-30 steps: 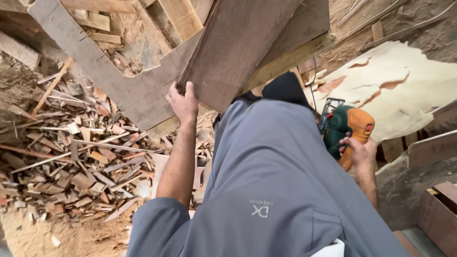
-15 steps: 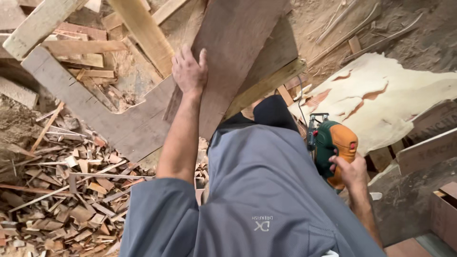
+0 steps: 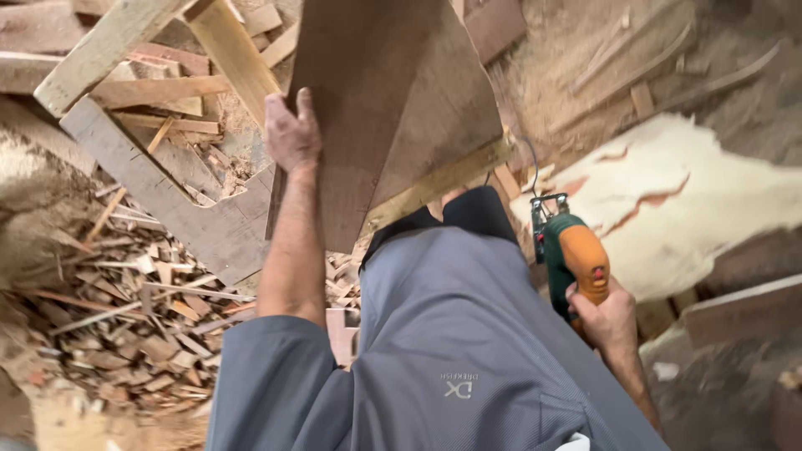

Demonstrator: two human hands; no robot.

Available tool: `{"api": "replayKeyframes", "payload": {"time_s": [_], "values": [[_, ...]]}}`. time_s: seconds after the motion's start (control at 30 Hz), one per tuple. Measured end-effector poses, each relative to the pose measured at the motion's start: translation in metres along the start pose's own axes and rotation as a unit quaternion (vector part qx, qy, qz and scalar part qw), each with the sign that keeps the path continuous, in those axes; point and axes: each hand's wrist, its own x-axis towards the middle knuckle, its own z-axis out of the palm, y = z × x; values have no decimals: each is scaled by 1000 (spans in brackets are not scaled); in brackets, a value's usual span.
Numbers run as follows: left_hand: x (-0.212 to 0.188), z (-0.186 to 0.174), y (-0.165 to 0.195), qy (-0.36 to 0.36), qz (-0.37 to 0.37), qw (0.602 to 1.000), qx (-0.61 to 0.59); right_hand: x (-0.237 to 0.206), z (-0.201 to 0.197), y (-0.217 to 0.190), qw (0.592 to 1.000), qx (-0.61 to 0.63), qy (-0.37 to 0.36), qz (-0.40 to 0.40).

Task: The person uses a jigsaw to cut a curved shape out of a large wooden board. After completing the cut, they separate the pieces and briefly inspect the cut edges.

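Observation:
My left hand [image 3: 291, 132] grips the left edge of a brown wooden board [image 3: 368, 100], which stands tilted up and away from me. My right hand [image 3: 603, 316] hangs at my right side and holds an orange and green power jigsaw [image 3: 572, 255] by its handle, blade end pointing forward and down. The saw's cable runs up behind the board. My grey trousers and one dark shoe [image 3: 468, 213] fill the lower middle.
A heap of offcuts and splinters [image 3: 125, 309] lies at the left. Long planks [image 3: 109, 46] and an L-shaped grey board [image 3: 192, 221] lean beyond it. A pale slab [image 3: 693, 209] lies on the sawdust floor at right, with dark boards [image 3: 743, 313] beside it.
The left hand has slid further up the board's edge and the board has swung more upright. The right hand with the jigsaw has stayed at my side.

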Motion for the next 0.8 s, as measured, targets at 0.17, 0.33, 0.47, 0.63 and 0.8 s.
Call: {"api": "replayKeyframes", "payload": {"time_s": [0.17,0.33,0.47,0.63,0.8], "values": [[29,-31,-6,-24,-75,997,5,27,-17,-57,995,-11,-64,-70],[69,-34,5,-2,-18,999,38,40,-19,-127,986,-66,-92,-120],[95,-21,-1,81,59,995,17,32,-15,-179,986,-54,-123,-100],[109,-2,3,11,-5,1000,-2,22,21,-235,976,21,-155,-153],[96,9,18,-6,-31,999,-33,33,90,-281,971,83,-149,-169]]}}
